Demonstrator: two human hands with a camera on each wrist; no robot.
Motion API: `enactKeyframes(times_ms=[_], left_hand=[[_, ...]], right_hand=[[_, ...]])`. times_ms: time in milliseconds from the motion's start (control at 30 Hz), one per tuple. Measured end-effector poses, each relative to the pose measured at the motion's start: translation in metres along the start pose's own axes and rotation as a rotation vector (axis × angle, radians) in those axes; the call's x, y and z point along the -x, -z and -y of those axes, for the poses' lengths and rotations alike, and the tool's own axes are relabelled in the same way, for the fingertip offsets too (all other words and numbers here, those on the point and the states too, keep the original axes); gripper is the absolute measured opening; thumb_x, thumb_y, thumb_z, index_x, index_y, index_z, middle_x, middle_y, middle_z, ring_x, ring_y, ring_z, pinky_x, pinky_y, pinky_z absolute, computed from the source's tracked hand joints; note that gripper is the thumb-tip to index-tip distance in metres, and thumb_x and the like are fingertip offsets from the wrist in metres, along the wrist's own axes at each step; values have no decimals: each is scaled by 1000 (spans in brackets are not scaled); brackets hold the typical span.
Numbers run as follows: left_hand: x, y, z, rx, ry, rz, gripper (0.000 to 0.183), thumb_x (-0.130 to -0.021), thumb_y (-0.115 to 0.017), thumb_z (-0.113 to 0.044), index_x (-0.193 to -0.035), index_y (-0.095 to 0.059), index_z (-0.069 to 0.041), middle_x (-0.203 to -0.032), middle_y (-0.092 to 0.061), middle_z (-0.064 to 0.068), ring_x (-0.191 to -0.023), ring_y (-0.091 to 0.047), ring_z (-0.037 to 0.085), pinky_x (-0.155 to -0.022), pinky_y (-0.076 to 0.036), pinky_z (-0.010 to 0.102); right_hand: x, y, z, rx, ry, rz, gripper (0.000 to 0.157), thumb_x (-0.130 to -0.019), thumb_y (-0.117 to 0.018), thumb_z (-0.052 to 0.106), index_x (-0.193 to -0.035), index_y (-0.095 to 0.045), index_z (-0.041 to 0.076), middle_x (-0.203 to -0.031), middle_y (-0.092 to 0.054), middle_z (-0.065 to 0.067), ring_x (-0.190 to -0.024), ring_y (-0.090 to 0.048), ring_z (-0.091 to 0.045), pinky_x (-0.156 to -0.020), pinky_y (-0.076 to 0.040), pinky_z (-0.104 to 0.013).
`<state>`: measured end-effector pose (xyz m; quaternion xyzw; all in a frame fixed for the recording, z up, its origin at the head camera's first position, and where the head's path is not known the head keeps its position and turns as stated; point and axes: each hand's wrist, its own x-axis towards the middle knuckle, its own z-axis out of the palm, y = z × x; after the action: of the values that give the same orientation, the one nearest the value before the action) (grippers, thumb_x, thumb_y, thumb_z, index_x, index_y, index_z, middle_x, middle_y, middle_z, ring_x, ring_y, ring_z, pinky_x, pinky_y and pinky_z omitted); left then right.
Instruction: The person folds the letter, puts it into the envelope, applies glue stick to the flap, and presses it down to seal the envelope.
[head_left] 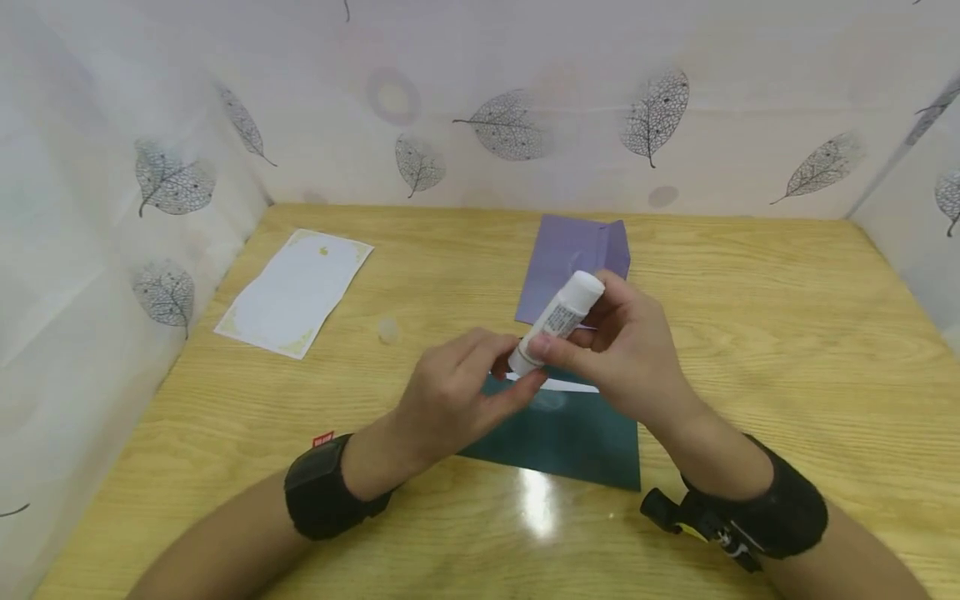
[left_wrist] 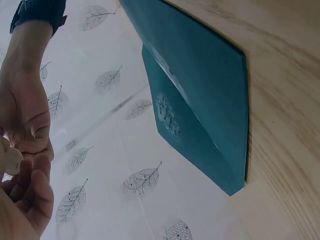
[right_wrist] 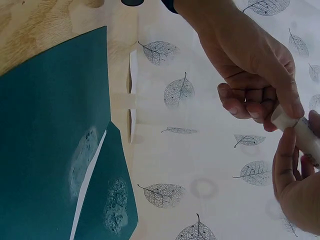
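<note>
A white glue stick [head_left: 555, 321] is held tilted above a dark green envelope [head_left: 570, 442]. My right hand [head_left: 637, 354] grips its barrel between thumb and fingers. At its lower end, the thumb and fingers of my left hand [head_left: 453, 392] pinch the stick, also seen in the right wrist view with the left hand [right_wrist: 255, 65] on the end of the glue stick [right_wrist: 306, 136]. The envelope's flap [right_wrist: 120, 200] stands open, with whitish glue smears on it and on the body beside it. A white strip shows along the envelope's opening.
Behind the hands lies a purple envelope [head_left: 555, 258], its flap partly raised. A white card with gold corner decoration [head_left: 296, 292] rests at the left of the wooden table [head_left: 787, 350]. Leaf-patterned cloth [head_left: 525, 50] surrounds the back and sides.
</note>
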<state>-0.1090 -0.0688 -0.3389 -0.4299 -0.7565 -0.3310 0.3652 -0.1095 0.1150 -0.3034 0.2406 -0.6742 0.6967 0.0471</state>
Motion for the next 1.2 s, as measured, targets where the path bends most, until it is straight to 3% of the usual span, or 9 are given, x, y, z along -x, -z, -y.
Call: enactKeyframes(times_ms=[200, 267, 433, 533, 667, 800, 900, 1067, 1200], left_hand=[[2, -3, -1, 227, 50, 80, 25, -93, -53, -27, -92, -56, -2, -72, -55, 1, -63, -47, 4, -53, -41, 13], [1, -3, -2, 437, 104, 132, 29, -96, -47, -29, -90, -56, -2, -70, -56, 1, -61, -50, 2, -52, -43, 14], [-2, 3, -8, 1227, 336, 334, 38, -101, -36, -29, -82, -48, 2, -64, -48, 9, -54, -56, 15, -43, -45, 28], [-3, 6, -11, 1432, 445, 392, 43, -102, -32, -30, -83, -43, 7, -65, -42, 14, -53, -54, 24, -43, -43, 34], [-4, 7, -11, 1063, 436, 289, 29, -99, -41, -23, -90, -52, 2, -69, -52, 11, -58, -55, 16, -47, -47, 33], [-6, 6, -8, 444, 267, 125, 19, -89, -61, -26, -94, -59, -8, -74, -57, -1, -63, -50, 5, -52, -45, 22], [-6, 5, -8, 166, 132, 59, 29, -83, -67, -32, -94, -60, -7, -76, -57, -3, -65, -48, 5, -54, -41, 17], [-3, 6, -10, 96, 111, 109, 28, -89, -61, -28, -99, -58, -2, -79, -57, 0, -68, -48, 5, -57, -42, 15], [-1, 8, -10, 281, 207, 182, 23, -95, -50, -25, -104, -56, -4, -78, -53, -3, -68, -46, 2, -54, -41, 16]], right_hand=[[1, 4, 2, -70, 77, 71, 35, -68, -73, -7, -98, -54, -8, -90, -63, -12, -78, -60, -26, -68, -52, -27], [1, 4, 3, -123, 113, 111, 34, -69, -73, -4, -99, -55, -8, -92, -64, -10, -80, -60, -25, -69, -53, -28], [-3, 6, 2, -309, 233, 276, 32, -75, -70, -1, -100, -54, -11, -95, -64, -11, -86, -61, -28, -73, -53, -31], [-4, 5, 2, -334, 280, 306, 32, -76, -68, -2, -101, -52, -13, -96, -65, -13, -87, -61, -29, -75, -52, -32], [0, 5, 2, -229, 233, 151, 32, -71, -73, -3, -94, -51, -11, -90, -63, -12, -79, -59, -25, -68, -52, -29], [3, 5, 0, -103, 103, 10, 33, -67, -74, -7, -87, -48, -6, -82, -59, -12, -71, -58, -24, -60, -52, -27], [3, 3, 0, -56, 46, -17, 32, -68, -72, -8, -86, -47, -4, -80, -59, -12, -69, -61, -26, -57, -53, -28], [3, 2, 0, -42, 31, -27, 31, -68, -72, -9, -86, -48, -5, -82, -59, -14, -70, -62, -26, -58, -53, -28], [3, 2, -1, -72, 79, 18, 31, -69, -73, -7, -91, -52, -7, -87, -61, -12, -76, -61, -26, -66, -54, -28]])
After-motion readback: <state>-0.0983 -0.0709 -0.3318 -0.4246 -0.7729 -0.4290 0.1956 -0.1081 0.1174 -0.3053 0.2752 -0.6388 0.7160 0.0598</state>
